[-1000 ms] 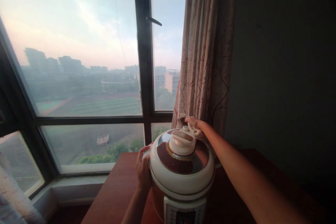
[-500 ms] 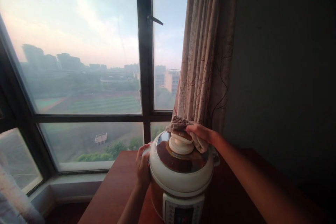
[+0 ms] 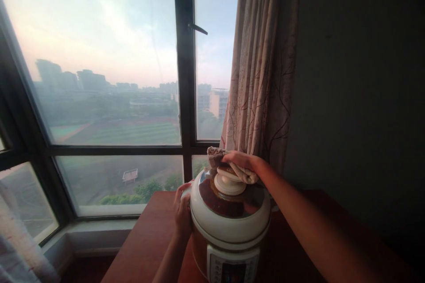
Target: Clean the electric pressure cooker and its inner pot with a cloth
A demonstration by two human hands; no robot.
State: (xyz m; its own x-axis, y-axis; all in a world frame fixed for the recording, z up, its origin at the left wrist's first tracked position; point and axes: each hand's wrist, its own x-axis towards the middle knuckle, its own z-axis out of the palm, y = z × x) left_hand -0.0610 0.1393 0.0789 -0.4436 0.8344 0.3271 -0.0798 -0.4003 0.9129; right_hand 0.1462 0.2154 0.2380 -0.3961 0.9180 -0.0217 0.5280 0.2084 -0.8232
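A white and brown electric pressure cooker (image 3: 229, 226) stands upright, its control panel (image 3: 233, 261) facing me. My left hand (image 3: 182, 213) is closed around the white handle at the cooker's left side; part of that handle is hidden by the fingers. Over the round lid knob (image 3: 229, 185), my right hand (image 3: 244, 160) grips a crumpled beige-grey cloth (image 3: 216, 157). The cloth lies against the knob's top and hangs down at its right side. A shiny reflective plate (image 3: 212, 194) surrounds the knob.
The cooker rests on a reddish-brown table (image 3: 146, 230). Behind it are a dark-framed window (image 3: 184, 97) with a handle (image 3: 199, 29) and a patterned curtain (image 3: 252, 75). A dark wall (image 3: 348, 75) is at the right, a pale sill (image 3: 99, 225) at the left.
My right hand and the cloth have moved a little left across the knob, and the cloth's hanging end has risen. My left hand keeps its hold on the handle.
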